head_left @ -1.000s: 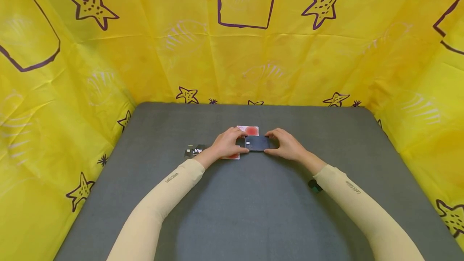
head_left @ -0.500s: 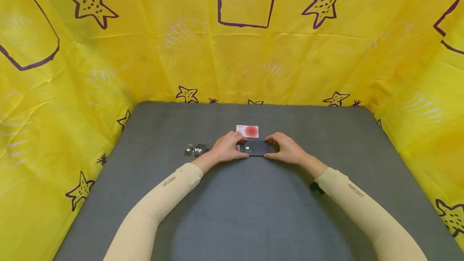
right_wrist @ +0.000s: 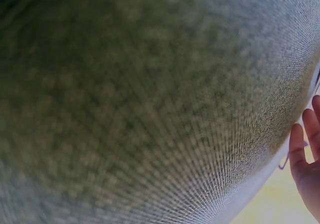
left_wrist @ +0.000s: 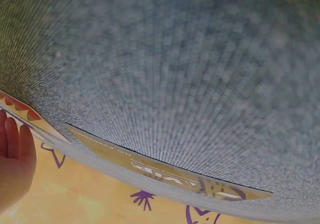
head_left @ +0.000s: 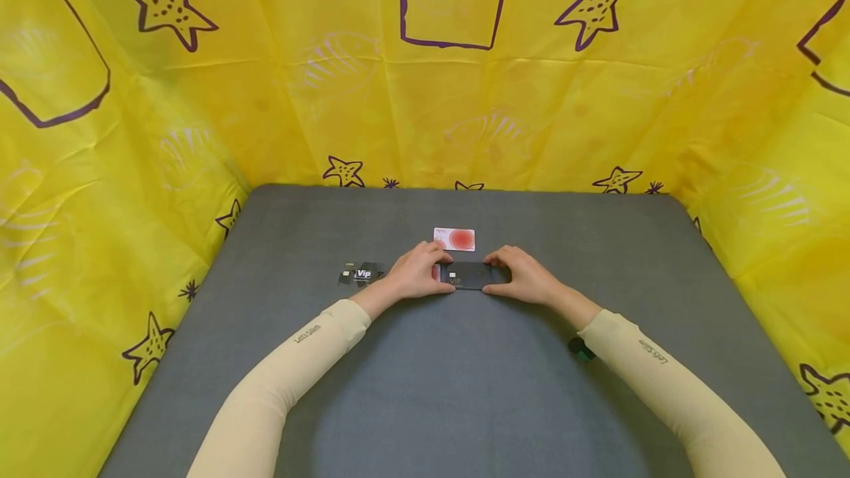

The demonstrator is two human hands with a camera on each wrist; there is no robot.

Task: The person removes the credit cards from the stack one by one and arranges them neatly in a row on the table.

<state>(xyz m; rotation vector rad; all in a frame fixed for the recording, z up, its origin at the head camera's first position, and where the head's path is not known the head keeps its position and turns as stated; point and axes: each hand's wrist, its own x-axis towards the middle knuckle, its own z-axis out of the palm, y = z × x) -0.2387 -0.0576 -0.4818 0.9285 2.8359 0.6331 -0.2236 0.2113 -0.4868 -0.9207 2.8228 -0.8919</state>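
Observation:
A black bank card marked VIP [head_left: 470, 276] lies between my two hands near the middle of the grey table. My left hand [head_left: 417, 271] grips its left end, thumb on the near edge and fingers on the far edge. In the same manner my right hand [head_left: 527, 275] holds the right end. Behind the left fingers shows a strip of a red-and-white card [head_left: 436, 271], mostly hidden. The left wrist view has the left fingers [left_wrist: 25, 139] beside that card's patterned edge [left_wrist: 20, 106]. Only some right fingers [right_wrist: 297, 144] appear in the right wrist view.
A white card with a red circle [head_left: 458, 240] lies just beyond the held card. Left of my left hand is another black card printed Vip [head_left: 361, 274]. A small dark object [head_left: 581, 349] sits by the right cuff. Yellow patterned cloth [head_left: 425, 124] surrounds the grey table [head_left: 451, 389].
Both hands have drawn the black VIP card toward me, off the white card with the red circle, which now shows whole. The other cards stay where they were.

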